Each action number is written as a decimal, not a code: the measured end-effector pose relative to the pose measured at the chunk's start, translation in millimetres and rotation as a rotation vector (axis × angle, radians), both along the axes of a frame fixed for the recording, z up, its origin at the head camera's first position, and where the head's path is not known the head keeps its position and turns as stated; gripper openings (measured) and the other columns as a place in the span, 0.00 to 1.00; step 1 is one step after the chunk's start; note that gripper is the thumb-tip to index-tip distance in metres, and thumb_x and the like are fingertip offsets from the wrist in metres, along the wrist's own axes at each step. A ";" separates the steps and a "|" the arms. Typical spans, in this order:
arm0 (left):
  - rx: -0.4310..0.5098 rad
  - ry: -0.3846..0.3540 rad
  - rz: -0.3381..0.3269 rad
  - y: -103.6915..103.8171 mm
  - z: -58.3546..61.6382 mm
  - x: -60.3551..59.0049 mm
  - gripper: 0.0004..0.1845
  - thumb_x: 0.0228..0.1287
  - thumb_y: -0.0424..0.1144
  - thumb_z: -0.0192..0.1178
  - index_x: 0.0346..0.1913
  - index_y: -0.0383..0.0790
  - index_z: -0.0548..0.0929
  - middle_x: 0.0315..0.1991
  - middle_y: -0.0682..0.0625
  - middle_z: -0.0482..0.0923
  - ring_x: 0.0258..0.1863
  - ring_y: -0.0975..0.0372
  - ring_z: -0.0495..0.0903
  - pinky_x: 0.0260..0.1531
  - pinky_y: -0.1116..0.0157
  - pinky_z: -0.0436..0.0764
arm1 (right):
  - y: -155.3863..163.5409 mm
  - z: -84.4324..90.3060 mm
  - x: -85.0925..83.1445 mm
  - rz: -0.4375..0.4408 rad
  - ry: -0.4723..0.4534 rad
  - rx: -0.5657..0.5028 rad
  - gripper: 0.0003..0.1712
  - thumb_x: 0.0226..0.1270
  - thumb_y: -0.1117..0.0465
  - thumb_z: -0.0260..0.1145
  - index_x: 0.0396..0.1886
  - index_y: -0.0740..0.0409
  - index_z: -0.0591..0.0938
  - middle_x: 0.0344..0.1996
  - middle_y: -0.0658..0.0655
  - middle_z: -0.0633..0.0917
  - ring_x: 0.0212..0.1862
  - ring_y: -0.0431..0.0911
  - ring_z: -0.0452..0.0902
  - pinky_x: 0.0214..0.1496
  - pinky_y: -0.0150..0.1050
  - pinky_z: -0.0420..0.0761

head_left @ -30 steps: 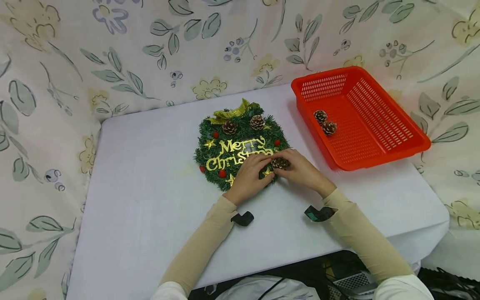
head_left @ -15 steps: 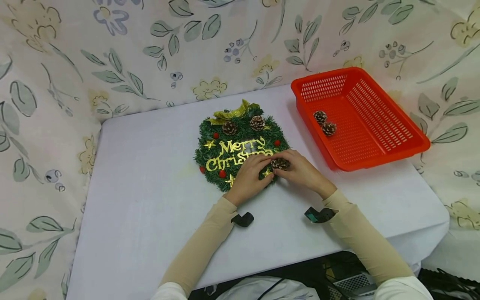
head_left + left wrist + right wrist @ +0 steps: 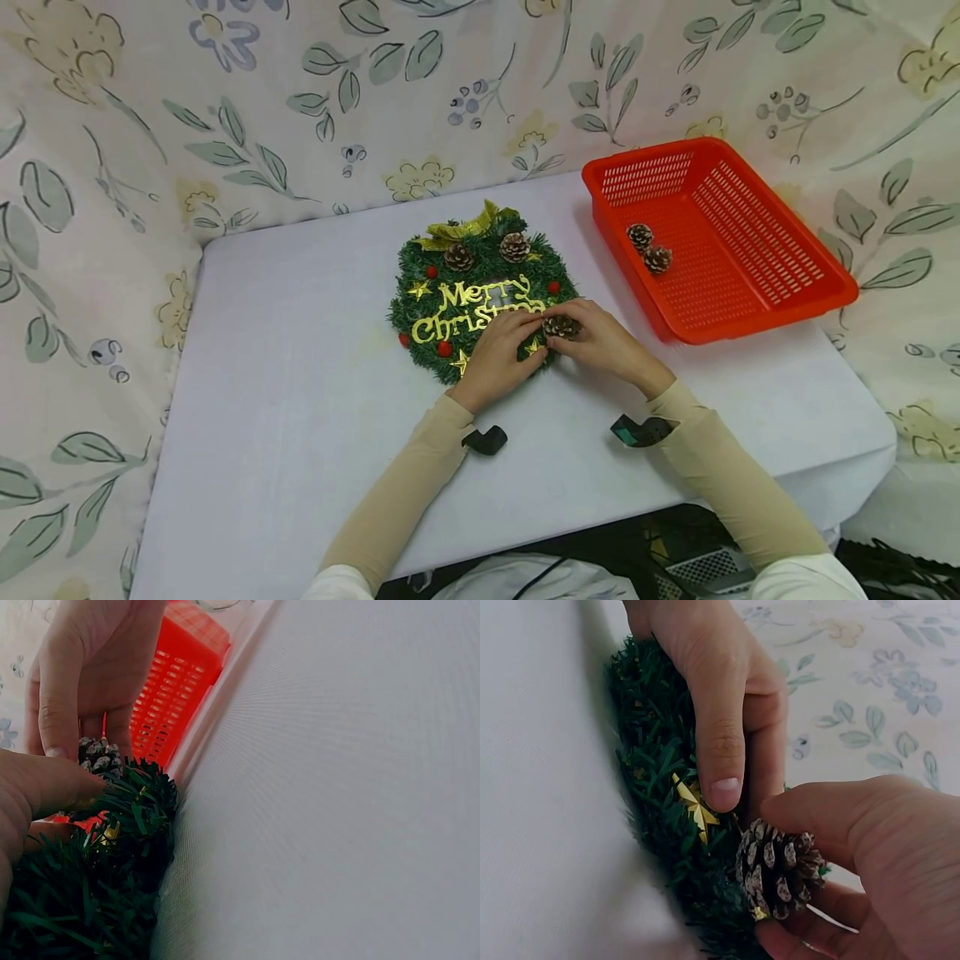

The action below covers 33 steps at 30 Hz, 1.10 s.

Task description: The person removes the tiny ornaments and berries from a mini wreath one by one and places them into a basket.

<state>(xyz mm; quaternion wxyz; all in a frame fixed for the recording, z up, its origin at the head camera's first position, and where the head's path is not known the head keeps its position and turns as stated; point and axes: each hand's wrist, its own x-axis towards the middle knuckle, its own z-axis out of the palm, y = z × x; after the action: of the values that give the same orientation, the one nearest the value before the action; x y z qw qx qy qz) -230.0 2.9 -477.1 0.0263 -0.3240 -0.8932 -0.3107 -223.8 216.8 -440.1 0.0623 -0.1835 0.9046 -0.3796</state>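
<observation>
Surface (image 3: 300, 400): white, wide bare stretch left of wreath and along near edge; patterned cloth rising at back and sides.
Basket (image 3: 817, 283): red, at far right, near corner close to surface's right edge; two cones (image 3: 649, 247) inside.
Wreath (image 3: 420, 283): flat mid-surface, well apart from every edge, gap to basket.
Left hand (image 3: 498, 358): fingers straight, pressing wreath's near rim beside gold star (image 3: 696, 810).
Right hand (image 3: 611, 346): grip pinching cone (image 3: 560, 326) on wreath's near-right rim.

Bare bench (image 3: 300, 350) lay open left of the wreath (image 3: 420, 292); the red basket (image 3: 750, 325) blocked the right, well apart.
</observation>
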 end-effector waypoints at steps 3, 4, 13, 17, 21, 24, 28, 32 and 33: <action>-0.002 0.001 -0.001 0.3 0.2 0.1 0.27 0.71 0.47 0.63 0.68 0.38 0.77 0.69 0.49 0.75 0.72 0.55 0.67 0.76 0.55 0.60 | -0.1 0.2 0.0 -0.004 0.004 -0.008 0.26 0.67 0.56 0.72 0.64 0.52 0.80 0.60 0.57 0.81 0.62 0.54 0.73 0.63 0.56 0.73; -0.003 0.001 -0.001 0.4 0.2 0.0 0.27 0.72 0.47 0.63 0.68 0.38 0.77 0.69 0.49 0.75 0.72 0.55 0.68 0.77 0.55 0.60 | 0.0 0.3 0.1 -0.004 0.007 -0.012 0.25 0.67 0.56 0.72 0.64 0.52 0.81 0.60 0.57 0.82 0.62 0.54 0.73 0.63 0.56 0.73; -0.004 -0.001 -0.003 0.4 0.8 1.0 0.27 0.72 0.46 0.63 0.69 0.37 0.77 0.69 0.48 0.74 0.73 0.54 0.66 0.77 0.54 0.59 | 0.1 3.0 1.5 -0.012 -0.002 -0.073 0.26 0.68 0.57 0.71 0.64 0.54 0.80 0.58 0.57 0.82 0.62 0.53 0.76 0.63 0.55 0.76; -0.005 0.001 -0.001 0.3 0.5 1.1 0.27 0.72 0.46 0.63 0.68 0.38 0.77 0.69 0.49 0.74 0.73 0.54 0.67 0.77 0.55 0.59 | 0.4 4.0 2.6 -0.013 -0.008 -0.089 0.26 0.68 0.58 0.71 0.65 0.56 0.79 0.58 0.58 0.81 0.60 0.53 0.77 0.62 0.55 0.77; -0.006 0.003 0.002 -0.1 0.6 1.3 0.27 0.71 0.46 0.63 0.68 0.38 0.77 0.69 0.49 0.74 0.72 0.55 0.67 0.76 0.55 0.60 | -0.4 5.7 2.9 -0.020 -0.015 -0.094 0.27 0.68 0.59 0.71 0.65 0.58 0.78 0.59 0.59 0.80 0.59 0.53 0.78 0.61 0.54 0.78; -0.007 0.002 0.004 -0.1 0.6 1.5 0.27 0.71 0.46 0.63 0.68 0.39 0.77 0.69 0.49 0.74 0.72 0.55 0.67 0.77 0.55 0.60 | -1.4 7.7 3.3 -0.033 -0.035 -0.113 0.29 0.68 0.60 0.71 0.66 0.61 0.77 0.59 0.61 0.80 0.58 0.54 0.79 0.59 0.53 0.80; -0.006 0.001 0.004 0.0 0.5 1.4 0.27 0.71 0.46 0.63 0.68 0.38 0.77 0.69 0.49 0.74 0.73 0.55 0.67 0.77 0.55 0.59 | -2.2 9.9 3.9 -0.044 -0.039 -0.130 0.28 0.68 0.61 0.71 0.66 0.63 0.76 0.58 0.62 0.81 0.56 0.54 0.80 0.56 0.51 0.80; -0.006 0.002 0.002 0.0 0.4 1.5 0.27 0.71 0.46 0.63 0.68 0.38 0.77 0.69 0.49 0.74 0.73 0.55 0.67 0.77 0.55 0.59 | -2.7 11.5 4.0 -0.043 -0.017 -0.119 0.26 0.67 0.60 0.71 0.64 0.61 0.78 0.57 0.60 0.81 0.54 0.52 0.80 0.55 0.49 0.79; -0.007 0.002 0.001 -0.1 0.4 1.5 0.27 0.71 0.46 0.63 0.68 0.38 0.77 0.69 0.49 0.74 0.73 0.55 0.67 0.77 0.55 0.60 | -2.8 12.1 4.0 -0.042 -0.010 -0.118 0.26 0.67 0.60 0.71 0.63 0.60 0.79 0.57 0.59 0.82 0.54 0.52 0.80 0.55 0.49 0.79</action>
<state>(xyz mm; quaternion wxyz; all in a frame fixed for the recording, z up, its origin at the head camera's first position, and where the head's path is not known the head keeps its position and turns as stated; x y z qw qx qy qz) -228.5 2.8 -476.7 0.0263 -0.3238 -0.8944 -0.3074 -219.8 214.1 -428.1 0.0482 -0.1660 0.8840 -0.4344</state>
